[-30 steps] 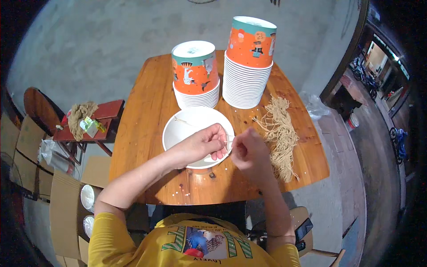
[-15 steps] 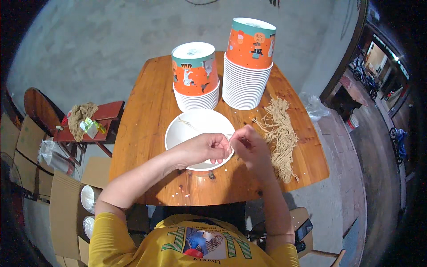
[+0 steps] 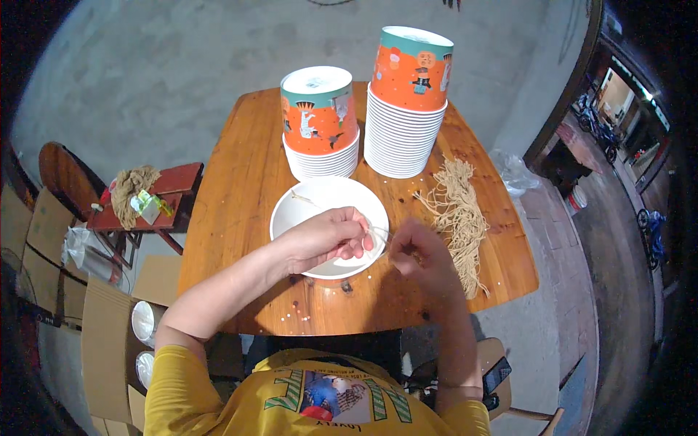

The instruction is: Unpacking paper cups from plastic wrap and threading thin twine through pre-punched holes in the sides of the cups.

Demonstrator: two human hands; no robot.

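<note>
Left hand (image 3: 327, 236) and right hand (image 3: 423, 254) pinch thin pale cord (image 3: 381, 232)
Gentle, even tension should spare the round white paper tub (image 3: 352, 195).

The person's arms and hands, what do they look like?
Short yellow sleeves of a printed yellow shirt, then bare forearms. The left hand and right hand wear no gloves; no watch or bracelet shows.

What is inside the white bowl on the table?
Inside the bowl, a thin beige string shows toward the far left. The left hand covers part of the interior; what lies beneath it cannot be seen.
</note>
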